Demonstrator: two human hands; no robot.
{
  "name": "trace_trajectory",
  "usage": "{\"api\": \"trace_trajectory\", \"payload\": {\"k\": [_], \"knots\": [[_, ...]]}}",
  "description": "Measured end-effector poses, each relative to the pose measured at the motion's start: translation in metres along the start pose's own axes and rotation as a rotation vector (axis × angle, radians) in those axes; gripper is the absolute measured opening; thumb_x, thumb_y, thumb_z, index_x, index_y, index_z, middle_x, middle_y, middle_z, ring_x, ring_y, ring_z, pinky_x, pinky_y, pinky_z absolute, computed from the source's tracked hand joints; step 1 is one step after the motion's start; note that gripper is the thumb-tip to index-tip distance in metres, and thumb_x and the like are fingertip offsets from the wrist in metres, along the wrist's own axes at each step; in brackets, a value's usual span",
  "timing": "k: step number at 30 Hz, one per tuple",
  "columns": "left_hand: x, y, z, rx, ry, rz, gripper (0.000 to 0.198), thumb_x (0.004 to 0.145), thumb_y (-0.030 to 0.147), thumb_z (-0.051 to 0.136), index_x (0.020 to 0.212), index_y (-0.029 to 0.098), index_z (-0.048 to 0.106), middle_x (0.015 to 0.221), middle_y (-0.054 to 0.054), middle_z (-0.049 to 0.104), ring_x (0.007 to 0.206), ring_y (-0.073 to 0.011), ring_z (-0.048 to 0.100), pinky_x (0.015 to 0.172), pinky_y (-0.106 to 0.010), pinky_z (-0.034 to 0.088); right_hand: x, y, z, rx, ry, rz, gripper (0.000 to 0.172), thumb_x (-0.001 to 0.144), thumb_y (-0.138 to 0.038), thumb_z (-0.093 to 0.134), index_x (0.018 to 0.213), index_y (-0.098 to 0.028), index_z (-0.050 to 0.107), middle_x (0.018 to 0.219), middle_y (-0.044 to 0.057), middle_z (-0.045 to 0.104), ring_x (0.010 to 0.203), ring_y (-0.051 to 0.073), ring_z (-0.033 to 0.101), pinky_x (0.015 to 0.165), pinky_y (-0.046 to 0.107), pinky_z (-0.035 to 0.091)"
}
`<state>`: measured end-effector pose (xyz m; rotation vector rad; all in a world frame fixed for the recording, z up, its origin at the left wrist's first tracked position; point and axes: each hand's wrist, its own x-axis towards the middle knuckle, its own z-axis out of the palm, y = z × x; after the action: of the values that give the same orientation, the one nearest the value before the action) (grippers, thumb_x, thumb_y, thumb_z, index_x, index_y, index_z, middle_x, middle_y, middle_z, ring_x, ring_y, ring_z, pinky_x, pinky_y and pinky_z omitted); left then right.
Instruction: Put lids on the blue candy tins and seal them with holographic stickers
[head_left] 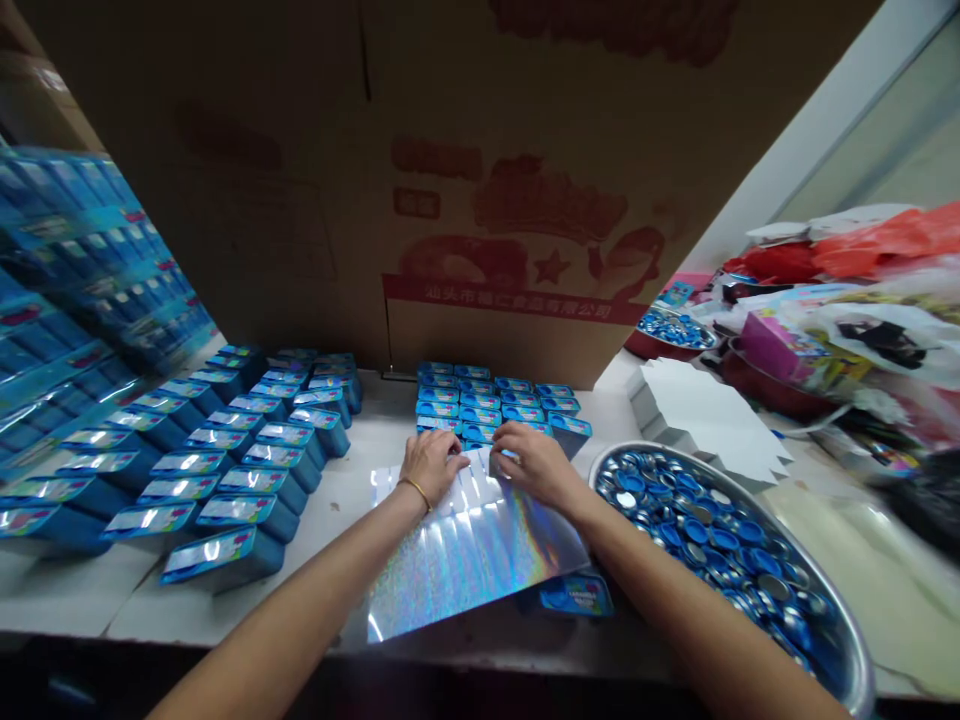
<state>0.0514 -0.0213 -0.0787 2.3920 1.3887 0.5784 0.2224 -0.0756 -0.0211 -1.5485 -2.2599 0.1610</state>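
Observation:
My left hand (pixel 430 465) and my right hand (pixel 534 462) meet at the far edge of a shiny holographic sheet (pixel 472 555) lying on the table. Both have fingers curled down over small blue boxes (pixel 495 405) grouped just behind the sheet. My left wrist wears a thin gold bangle. What the fingertips pinch is hidden. A single blue box (pixel 576 595) lies at the sheet's near right corner.
Rows of blue boxes (pixel 225 455) fill the left side, with stacked ones (pixel 82 270) beyond. A large cardboard carton (pixel 480 180) stands behind. A metal bowl (pixel 855 650) of blue caps sits right, near white cards (pixel 709 415), another bowl (pixel 645 345) and bags (pixel 862 300).

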Motion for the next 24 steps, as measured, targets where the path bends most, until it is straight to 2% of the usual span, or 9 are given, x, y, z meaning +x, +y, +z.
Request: {"api": "trace_trajectory", "payload": {"k": [3, 5, 7, 9, 12, 14, 16, 21, 24], "knots": [[0.001, -0.003, 0.001, -0.071, 0.013, -0.003, 0.014, 0.070, 0.035, 0.056, 0.074, 0.022, 0.057, 0.083, -0.001, 0.060, 0.086, -0.0195, 0.050, 0.078, -0.034, 0.033, 0.020, -0.010, -0.028, 0.225, 0.094, 0.111, 0.017, 0.076, -0.022, 0.048, 0.070, -0.018, 0.063, 0.078, 0.002, 0.060, 0.074, 0.012, 0.054, 0.068, 0.023, 0.039], [0.004, -0.006, -0.003, -0.268, 0.043, -0.039, 0.016, 0.072, 0.036, 0.053, 0.074, 0.021, 0.058, 0.082, -0.002, 0.060, 0.086, -0.0191, 0.052, 0.079, -0.033, 0.036, 0.036, -0.013, -0.034, 0.386, 0.122, 0.239, 0.017, 0.073, -0.026, 0.050, 0.066, -0.017, 0.064, 0.066, 0.001, 0.059, 0.064, 0.012, 0.053, 0.060, 0.023, 0.039], [0.008, -0.009, -0.013, -0.625, 0.073, -0.145, 0.025, 0.077, 0.040, 0.045, 0.081, 0.019, 0.058, 0.084, -0.004, 0.060, 0.084, -0.0175, 0.054, 0.076, -0.031, 0.039, 0.052, -0.012, -0.028, 0.603, 0.134, 0.401, 0.017, 0.069, -0.029, 0.053, 0.066, -0.015, 0.064, 0.056, 0.000, 0.056, 0.056, 0.011, 0.051, 0.052, 0.022, 0.037], [0.012, -0.010, -0.028, -1.039, 0.051, -0.290, 0.038, 0.080, 0.047, 0.035, 0.091, 0.017, 0.055, 0.088, -0.005, 0.061, 0.081, -0.0159, 0.056, 0.070, -0.028, 0.043, 0.064, -0.010, -0.015, 0.820, 0.146, 0.529, 0.018, 0.064, -0.031, 0.057, 0.066, -0.014, 0.063, 0.053, -0.001, 0.054, 0.053, 0.011, 0.050, 0.046, 0.020, 0.035], [0.017, -0.012, -0.050, -1.415, 0.004, -0.447, 0.041, 0.076, 0.050, 0.043, 0.096, 0.015, 0.053, 0.086, -0.006, 0.061, 0.076, -0.0135, 0.058, 0.064, -0.025, 0.044, 0.077, -0.009, 0.006, 1.007, 0.176, 0.632, 0.019, 0.059, -0.031, 0.060, 0.065, -0.014, 0.061, 0.056, 0.000, 0.055, 0.053, 0.010, 0.051, 0.044, 0.019, 0.033], [0.021, -0.015, -0.057, -1.449, 0.041, -0.482, 0.037, 0.067, 0.038, 0.061, 0.095, 0.015, 0.053, 0.079, -0.003, 0.060, 0.070, -0.0108, 0.058, 0.060, -0.021, 0.044, 0.083, -0.010, 0.017, 1.067, 0.194, 0.672, 0.020, 0.059, -0.031, 0.060, 0.066, -0.013, 0.062, 0.060, 0.001, 0.057, 0.053, 0.010, 0.051, 0.043, 0.018, 0.033], [0.028, -0.024, -0.056, -1.410, 0.102, -0.490, 0.041, 0.057, 0.023, 0.070, 0.094, 0.015, 0.053, 0.071, 0.000, 0.059, 0.062, -0.0081, 0.056, 0.056, -0.019, 0.042, 0.090, -0.011, 0.027, 1.092, 0.204, 0.701, 0.022, 0.058, -0.032, 0.060, 0.068, -0.013, 0.063, 0.062, 0.002, 0.058, 0.054, 0.010, 0.052, 0.042, 0.018, 0.032], [0.059, -0.059, -0.048, -1.304, 0.210, -0.475, 0.038, 0.054, 0.011, 0.067, 0.090, 0.011, 0.053, 0.059, 0.002, 0.056, 0.053, -0.0066, 0.053, 0.051, -0.018, 0.039, 0.118, -0.009, 0.061, 0.991, 0.347, 0.721, 0.027, 0.055, -0.036, 0.062, 0.067, -0.013, 0.066, 0.058, 0.002, 0.060, 0.056, 0.012, 0.052, 0.048, 0.020, 0.036], [0.080, -0.077, -0.048, -1.135, 0.227, -0.508, 0.034, 0.056, 0.009, 0.064, 0.089, 0.010, 0.054, 0.053, 0.004, 0.054, 0.047, -0.0057, 0.049, 0.046, -0.017, 0.035, 0.135, -0.006, 0.082, 0.823, 0.447, 0.723, 0.026, 0.058, -0.037, 0.058, 0.066, -0.014, 0.067, 0.061, 0.002, 0.064, 0.058, 0.014, 0.055, 0.052, 0.022, 0.038]]}}
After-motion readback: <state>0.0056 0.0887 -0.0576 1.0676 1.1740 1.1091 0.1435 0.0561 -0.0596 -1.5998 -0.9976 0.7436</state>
